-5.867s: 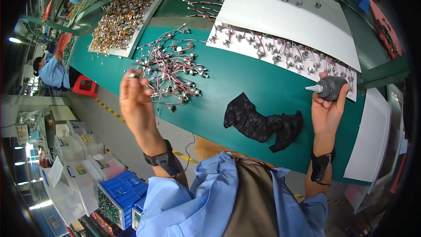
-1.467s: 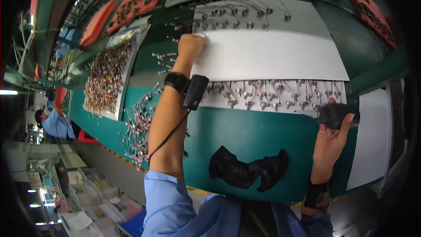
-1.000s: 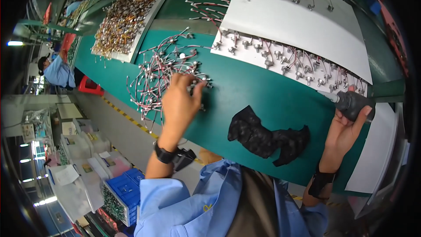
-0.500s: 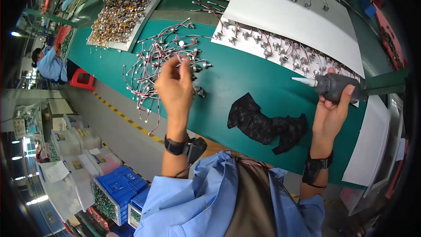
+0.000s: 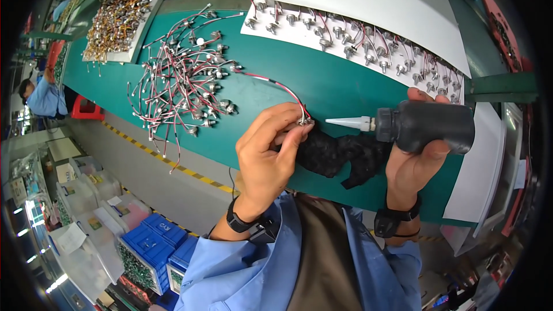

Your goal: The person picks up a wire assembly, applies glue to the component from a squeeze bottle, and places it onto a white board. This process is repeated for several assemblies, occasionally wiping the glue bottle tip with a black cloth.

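Observation:
My left hand (image 5: 268, 152) pinches a small metal part with wires (image 5: 306, 120) between thumb and fingers, and its red and white leads arc up and away to the left. In my right hand (image 5: 417, 167) lies a black squeeze bottle (image 5: 432, 126), tipped sideways. Its pale tapered nozzle (image 5: 348, 122) points left at the held part, a short gap away. Below and between the hands a crumpled black cloth (image 5: 340, 158) rests on the green mat (image 5: 276, 89), partly covered by my left hand. Farther left lies a tangled pile of similar wired parts (image 5: 184, 80).
Wired parts stand in rows on a white board (image 5: 363, 52), partly under another white sheet (image 5: 368, 0). A tray of loose metal parts (image 5: 127, 11) sits at far left. Blue bins (image 5: 152, 247) and a red stool (image 5: 86, 107) stand on the floor. Another person (image 5: 46, 97) sits far left.
My left hand has moved from the pile to the right and toward me, now with a wired part in its fingers. The bottle has come left, closer to that hand.

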`<state>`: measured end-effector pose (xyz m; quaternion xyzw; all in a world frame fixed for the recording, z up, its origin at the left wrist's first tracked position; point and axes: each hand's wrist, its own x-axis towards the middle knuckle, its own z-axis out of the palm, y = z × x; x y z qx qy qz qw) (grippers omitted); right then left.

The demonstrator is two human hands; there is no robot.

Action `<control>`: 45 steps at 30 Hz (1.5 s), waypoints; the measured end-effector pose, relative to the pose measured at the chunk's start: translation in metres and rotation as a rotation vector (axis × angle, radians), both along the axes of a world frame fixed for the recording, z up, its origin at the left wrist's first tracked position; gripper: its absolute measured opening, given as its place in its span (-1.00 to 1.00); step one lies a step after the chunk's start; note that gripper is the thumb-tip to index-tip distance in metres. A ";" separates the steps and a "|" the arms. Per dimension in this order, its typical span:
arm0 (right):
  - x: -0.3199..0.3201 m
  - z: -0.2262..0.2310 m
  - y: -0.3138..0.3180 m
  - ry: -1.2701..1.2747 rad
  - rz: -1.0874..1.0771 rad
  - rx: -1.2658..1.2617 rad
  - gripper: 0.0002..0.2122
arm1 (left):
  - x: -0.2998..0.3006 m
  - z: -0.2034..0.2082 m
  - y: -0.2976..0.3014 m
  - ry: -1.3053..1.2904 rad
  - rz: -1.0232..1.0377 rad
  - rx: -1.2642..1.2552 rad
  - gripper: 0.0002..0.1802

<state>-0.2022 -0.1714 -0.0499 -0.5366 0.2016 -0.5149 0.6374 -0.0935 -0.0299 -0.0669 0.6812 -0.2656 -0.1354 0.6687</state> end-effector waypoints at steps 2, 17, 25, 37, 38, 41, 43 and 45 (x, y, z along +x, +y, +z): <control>-0.003 -0.003 0.003 0.051 0.025 -0.049 -0.34 | 0.000 0.002 0.000 0.056 -0.012 -0.009 -0.84; -0.004 -0.012 0.006 -0.022 0.161 -0.186 -0.28 | 0.000 -0.002 0.000 0.035 -0.075 0.001 -0.81; -0.005 -0.013 0.005 -0.016 0.154 -0.203 -0.28 | 0.001 -0.001 -0.001 0.043 -0.082 -0.033 -0.79; -0.003 -0.013 0.003 -0.036 0.145 -0.223 -0.29 | 0.000 0.002 0.001 0.063 -0.093 -0.021 -0.80; -0.003 -0.013 0.003 -0.046 0.149 -0.229 -0.29 | -0.001 0.003 0.000 0.064 -0.095 -0.021 -0.80; -0.004 -0.012 0.005 -0.009 0.115 -0.198 -0.29 | -0.001 0.004 0.000 0.077 -0.096 -0.035 -0.80; -0.006 -0.010 0.007 0.084 0.040 -0.121 -0.29 | -0.001 0.003 0.001 0.080 -0.097 -0.036 -0.80; -0.005 -0.008 0.008 0.090 0.034 -0.111 -0.28 | -0.001 0.003 0.002 0.087 -0.100 -0.037 -0.80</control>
